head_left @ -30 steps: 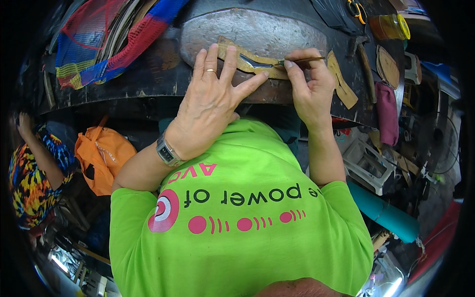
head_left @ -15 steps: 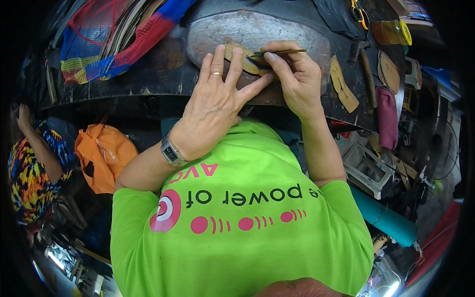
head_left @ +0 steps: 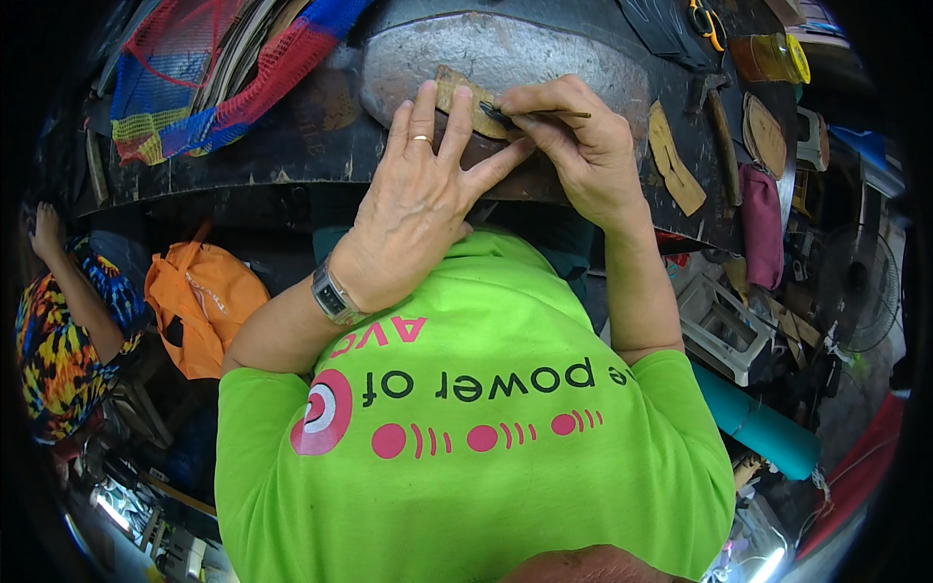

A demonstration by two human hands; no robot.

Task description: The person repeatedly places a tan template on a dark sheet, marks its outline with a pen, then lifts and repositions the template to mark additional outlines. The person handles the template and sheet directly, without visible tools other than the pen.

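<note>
My left hand (head_left: pixel 413 194) lies flat with its fingers spread, pressing on a brown template-like piece (head_left: pixel 453 84) on a grey, worn slab (head_left: pixel 408 63). A small dark patch or piece (head_left: pixel 493 111) shows on the brown piece, between the hands. Pinched in my right hand (head_left: pixel 588 146) is a thin brown pencil-like stick (head_left: pixel 575 115); its tip is hidden by the fingers, close to the dark patch. Another brown cut-out piece (head_left: pixel 673 160) lies on the table to the right.
A hammer (head_left: pixel 721 126), orange-handled scissors (head_left: pixel 708 24) and a yellow-lidded jar (head_left: pixel 768 58) are at the right of the dark table (head_left: pixel 243 165). A mesh bag (head_left: pixel 282 87) of flat pieces lies far left. Beyond an orange bag (head_left: pixel 204 301), another person's arm (head_left: pixel 83 291) shows.
The right hand has shifted slightly, and the stick now tilts downward to the right. The left hand stays spread on the brown piece, its fingers slightly moved.
</note>
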